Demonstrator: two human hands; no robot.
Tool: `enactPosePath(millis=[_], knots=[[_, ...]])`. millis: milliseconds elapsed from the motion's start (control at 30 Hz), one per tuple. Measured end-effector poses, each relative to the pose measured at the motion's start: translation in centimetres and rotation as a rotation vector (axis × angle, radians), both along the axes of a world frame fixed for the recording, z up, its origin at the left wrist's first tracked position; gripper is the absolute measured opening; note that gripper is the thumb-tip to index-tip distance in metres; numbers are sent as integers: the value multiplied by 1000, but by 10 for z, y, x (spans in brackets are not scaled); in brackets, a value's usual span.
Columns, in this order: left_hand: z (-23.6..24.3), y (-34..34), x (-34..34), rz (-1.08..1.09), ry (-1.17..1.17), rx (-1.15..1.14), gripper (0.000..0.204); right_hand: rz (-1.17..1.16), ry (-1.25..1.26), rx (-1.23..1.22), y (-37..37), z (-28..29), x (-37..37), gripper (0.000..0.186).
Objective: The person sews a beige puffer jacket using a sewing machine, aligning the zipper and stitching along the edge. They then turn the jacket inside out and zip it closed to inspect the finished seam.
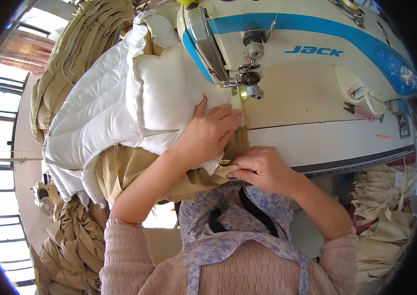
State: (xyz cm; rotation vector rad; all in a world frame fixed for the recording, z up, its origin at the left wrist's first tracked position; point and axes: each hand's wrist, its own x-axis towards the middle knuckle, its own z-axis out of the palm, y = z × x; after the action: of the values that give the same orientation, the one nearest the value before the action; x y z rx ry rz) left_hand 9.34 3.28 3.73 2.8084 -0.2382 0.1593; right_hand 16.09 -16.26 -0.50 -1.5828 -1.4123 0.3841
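Note:
My left hand [208,129] lies on the puffy white quilted fabric [164,83], fingers slightly spread and bent, tips at the seam just below the sewing machine's needle area [238,93]. Under and beside the white piece is tan fabric [120,174], running up along the seam toward the needle. My right hand [262,167] pinches a folded edge of this tan fabric at the table's front edge, below and right of my left hand. A small light glows beside the needle; the presser foot is too small to make out clearly.
The machine body [311,34] spans the upper right. Pink-handled scissors [363,113] and an orange pencil [383,136] lie on the worktable [326,142], which has a ruler along its edge [336,167]. Tan fabric piles [73,246] sit left; pale bundles [380,206] sit right.

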Motion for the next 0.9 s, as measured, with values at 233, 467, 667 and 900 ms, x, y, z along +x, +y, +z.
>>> enactPosePath(millis=[233,467,667,900], knots=[[16,4,-3,102,-89,-259,22,96,64,0,2,-5,-1,12],[14,-18,-50,94,-62,-113,40,134,31,105,-8,-4,-2,12],[1,-23,-47,167,-58,-73,30,31,-203,188,-7,-7,-7,13],[19,-30,-35,174,-185,35,31,-17,-243,170,-13,-9,-6,14]])
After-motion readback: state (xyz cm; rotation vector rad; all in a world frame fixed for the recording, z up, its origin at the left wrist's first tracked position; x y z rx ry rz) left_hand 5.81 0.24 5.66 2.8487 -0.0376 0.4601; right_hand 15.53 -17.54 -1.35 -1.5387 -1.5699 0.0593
